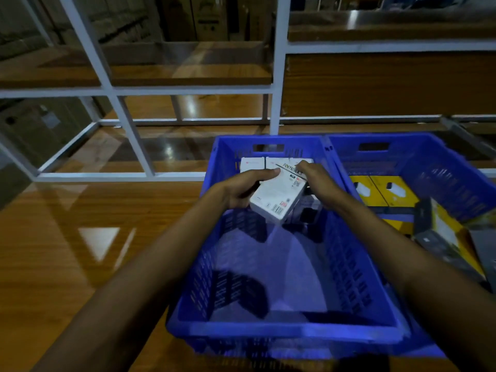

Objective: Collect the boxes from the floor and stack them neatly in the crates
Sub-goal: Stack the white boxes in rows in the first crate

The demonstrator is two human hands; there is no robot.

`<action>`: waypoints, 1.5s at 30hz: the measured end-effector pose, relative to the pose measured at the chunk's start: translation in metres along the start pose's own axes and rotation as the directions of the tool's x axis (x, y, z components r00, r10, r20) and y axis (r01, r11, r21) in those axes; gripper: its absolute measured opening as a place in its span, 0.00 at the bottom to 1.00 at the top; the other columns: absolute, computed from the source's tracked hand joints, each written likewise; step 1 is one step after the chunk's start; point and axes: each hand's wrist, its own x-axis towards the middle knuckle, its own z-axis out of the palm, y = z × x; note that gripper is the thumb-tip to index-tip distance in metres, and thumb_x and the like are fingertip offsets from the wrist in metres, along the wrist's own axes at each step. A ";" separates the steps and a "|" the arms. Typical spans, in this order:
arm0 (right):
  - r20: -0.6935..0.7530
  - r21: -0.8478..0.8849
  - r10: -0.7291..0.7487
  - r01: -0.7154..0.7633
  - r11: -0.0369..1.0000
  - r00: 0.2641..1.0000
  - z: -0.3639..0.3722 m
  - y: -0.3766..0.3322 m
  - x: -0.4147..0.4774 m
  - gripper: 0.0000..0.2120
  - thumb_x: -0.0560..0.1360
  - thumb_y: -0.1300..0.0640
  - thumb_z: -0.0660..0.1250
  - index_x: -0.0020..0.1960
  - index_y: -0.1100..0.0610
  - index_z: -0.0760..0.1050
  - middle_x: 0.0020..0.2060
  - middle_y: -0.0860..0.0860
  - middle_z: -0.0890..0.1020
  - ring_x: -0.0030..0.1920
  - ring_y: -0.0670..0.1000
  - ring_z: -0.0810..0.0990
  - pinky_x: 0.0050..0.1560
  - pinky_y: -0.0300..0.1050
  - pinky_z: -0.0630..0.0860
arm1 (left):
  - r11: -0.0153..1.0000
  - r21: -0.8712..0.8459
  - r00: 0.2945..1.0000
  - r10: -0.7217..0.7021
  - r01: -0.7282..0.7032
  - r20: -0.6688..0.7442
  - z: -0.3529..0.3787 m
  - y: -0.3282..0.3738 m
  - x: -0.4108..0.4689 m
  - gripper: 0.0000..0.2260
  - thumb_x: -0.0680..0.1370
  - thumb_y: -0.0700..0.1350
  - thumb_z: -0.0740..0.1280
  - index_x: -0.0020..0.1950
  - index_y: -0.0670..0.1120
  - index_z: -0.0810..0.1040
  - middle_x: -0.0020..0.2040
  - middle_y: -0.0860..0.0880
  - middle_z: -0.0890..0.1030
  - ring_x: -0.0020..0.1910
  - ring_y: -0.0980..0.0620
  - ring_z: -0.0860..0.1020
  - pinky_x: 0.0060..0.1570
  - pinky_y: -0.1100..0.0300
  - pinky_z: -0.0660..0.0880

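Both hands are on one white box [279,196], mid-frame. Left hand [245,189] grips the box's left side, thumb laid across the top, fingers curled underneath. Right hand [320,183] clasps the right edge & far corner, fingers bent over it. Box is tilted, barcode end nearest the camera, black lettering toward the far end. It's held inside the blue crate [281,334], over the crate's far half; can't tell if it touches anything beneath. Just under it there's something dark, too blurred to say what. Behind it, against the crate's far wall, more white boxes [255,164] sit side by side, tops up. Crate bottom nearer the camera looks pale, w/ arm shadows across it.

Right of frame: a second blue crate [416,159], pressed up against the first along the side wall. In it, yellow boxes [375,193] lie flat in a row at the far end. Nearer, at the right edge of frame, dark & yellow boxes [440,232] lie crooked, blurred.

Both crates sit on a glossy wooden floor [67,237], which fills the lower left. Upper half of frame: a white metal rack [128,130] w/ wooden shelf boards [188,73]. Cardboard cartons [209,20] stand behind it, top ctr.
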 end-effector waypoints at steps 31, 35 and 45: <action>-0.108 0.144 -0.141 0.156 0.977 0.984 -0.002 0.000 -0.002 0.23 0.75 0.57 0.72 0.69 0.55 0.71 0.56 0.54 0.84 0.52 0.52 0.84 0.48 0.57 0.84 | 0.884 0.012 0.771 0.414 -0.467 -0.484 0.034 0.015 0.034 0.08 0.81 0.42 0.63 0.59 0.49 0.77 0.56 0.46 0.83 0.51 0.48 0.83 0.51 0.49 0.81; -0.219 -0.067 -0.359 0.353 0.933 0.907 0.000 0.003 -0.002 0.27 0.73 0.53 0.75 0.70 0.53 0.71 0.62 0.46 0.80 0.60 0.45 0.79 0.54 0.42 0.80 | 0.818 0.185 0.666 0.557 -0.545 -0.496 0.036 0.014 0.033 0.19 0.81 0.40 0.63 0.71 0.54 0.68 0.55 0.53 0.80 0.49 0.61 0.79 0.44 0.61 0.79; -0.063 -0.488 -0.755 0.640 0.594 0.653 0.010 -0.003 -0.019 0.26 0.73 0.47 0.67 0.68 0.58 0.77 0.66 0.54 0.77 0.63 0.48 0.72 0.60 0.32 0.69 | 0.755 -0.515 0.913 0.351 -0.406 -0.207 0.035 0.018 0.017 0.27 0.80 0.65 0.51 0.62 0.48 0.78 0.55 0.40 0.84 0.53 0.42 0.83 0.56 0.41 0.78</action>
